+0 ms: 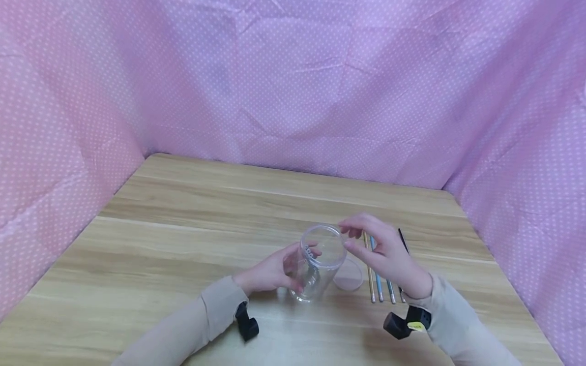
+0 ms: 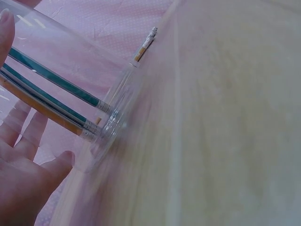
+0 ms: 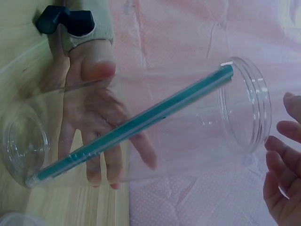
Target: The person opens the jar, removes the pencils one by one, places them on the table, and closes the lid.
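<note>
A clear plastic jar point(image 1: 322, 278) stands upright on the table, its wide mouth uncovered. My left hand point(image 1: 270, 269) holds it from the left, thumb low on the near side and fingers round the far side. Through its wall, pencils point(image 2: 56, 82) lean inside, teal and orange ones, with their eraser ends at the base. The right wrist view shows a teal pencil point(image 3: 136, 123) slanting up to the neck. My right hand point(image 1: 384, 249) hovers at the right of the rim, fingers loosely bent and holding nothing; whether a fingertip touches the rim I cannot tell.
Right of the jar lies a round clear lid point(image 1: 349, 275). Several pencils point(image 1: 379, 284) lie side by side under and beside my right hand, a dark one outermost. Pink dotted cloth point(image 1: 293, 101) walls the back and both sides of the wooden table point(image 1: 183, 223).
</note>
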`<state>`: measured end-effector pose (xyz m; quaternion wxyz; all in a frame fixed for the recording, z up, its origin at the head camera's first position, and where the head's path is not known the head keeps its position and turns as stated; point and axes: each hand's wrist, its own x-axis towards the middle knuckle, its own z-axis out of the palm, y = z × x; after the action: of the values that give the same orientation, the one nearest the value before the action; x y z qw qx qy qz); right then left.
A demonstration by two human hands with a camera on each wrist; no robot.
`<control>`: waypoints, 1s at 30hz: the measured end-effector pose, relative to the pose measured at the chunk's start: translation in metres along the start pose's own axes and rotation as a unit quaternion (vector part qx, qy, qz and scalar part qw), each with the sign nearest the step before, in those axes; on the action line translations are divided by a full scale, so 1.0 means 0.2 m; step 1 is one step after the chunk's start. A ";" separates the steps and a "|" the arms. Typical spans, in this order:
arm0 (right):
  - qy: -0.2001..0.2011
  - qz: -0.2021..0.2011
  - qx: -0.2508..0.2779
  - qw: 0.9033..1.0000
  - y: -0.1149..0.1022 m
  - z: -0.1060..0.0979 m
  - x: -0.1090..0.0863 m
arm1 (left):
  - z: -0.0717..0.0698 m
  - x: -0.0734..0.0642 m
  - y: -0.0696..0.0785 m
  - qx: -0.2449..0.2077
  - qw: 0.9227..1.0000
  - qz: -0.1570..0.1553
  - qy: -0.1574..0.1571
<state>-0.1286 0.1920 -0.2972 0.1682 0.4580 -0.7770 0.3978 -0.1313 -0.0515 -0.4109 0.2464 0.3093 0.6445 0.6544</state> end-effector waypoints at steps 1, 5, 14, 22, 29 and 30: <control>0.001 -0.007 -0.001 1.000 -0.01 0.00 0.00 | 0.00 0.00 0.00 -0.001 1.000 -0.002 0.000; 0.001 -0.036 -0.012 0.999 -0.03 0.02 0.02 | 0.00 0.00 0.00 -0.008 1.000 -0.007 -0.003; -0.073 -0.055 -0.038 0.995 -0.07 0.02 0.05 | -0.01 0.01 -0.01 -0.020 1.000 0.013 -0.012; -0.107 -0.152 -0.049 0.981 -0.09 0.07 0.08 | 0.00 0.01 -0.01 -0.007 1.000 -0.001 -0.010; -0.127 -0.154 -0.081 0.977 -0.09 0.08 0.07 | 0.00 0.00 0.00 -0.003 1.000 -0.004 -0.005; -0.131 -0.150 -0.084 0.976 -0.09 0.08 0.07 | 0.00 0.00 0.00 -0.003 1.000 -0.004 -0.004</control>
<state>-0.1180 0.1679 -0.2896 0.1607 0.6020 -0.7452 0.2376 -0.1311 -0.0520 -0.4109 0.2527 0.3084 0.6431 0.6538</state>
